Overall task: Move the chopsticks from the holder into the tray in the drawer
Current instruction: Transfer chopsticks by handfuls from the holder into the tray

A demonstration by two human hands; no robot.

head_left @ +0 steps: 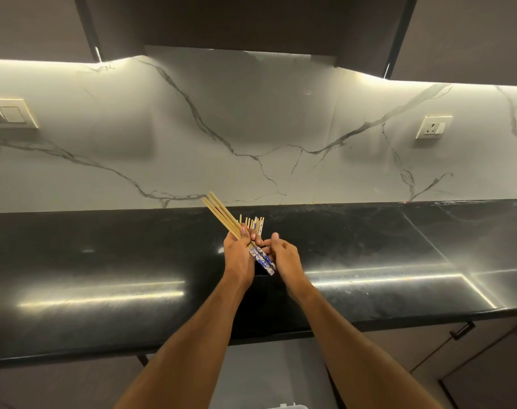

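Observation:
My left hand (238,255) is shut on a bundle of wooden chopsticks (220,215) that slants up to the left; their blue-and-white patterned ends (263,261) stick out below my palm. Behind my hands, several more chopsticks (252,222) stand upright, and the holder under them is hidden by my fingers. My right hand (282,255) is beside the left, its fingers curled toward the patterned ends; whether it grips them I cannot tell. At the bottom edge, a white tray rim (283,405) shows in the open drawer below the counter.
The black polished countertop (103,261) runs across the view, with a white marble backsplash (251,128) behind. A switch plate (9,113) is on the wall at left and a socket (433,126) at right. Dark upper cabinets (251,22) hang overhead. A drawer handle (461,330) sits at lower right.

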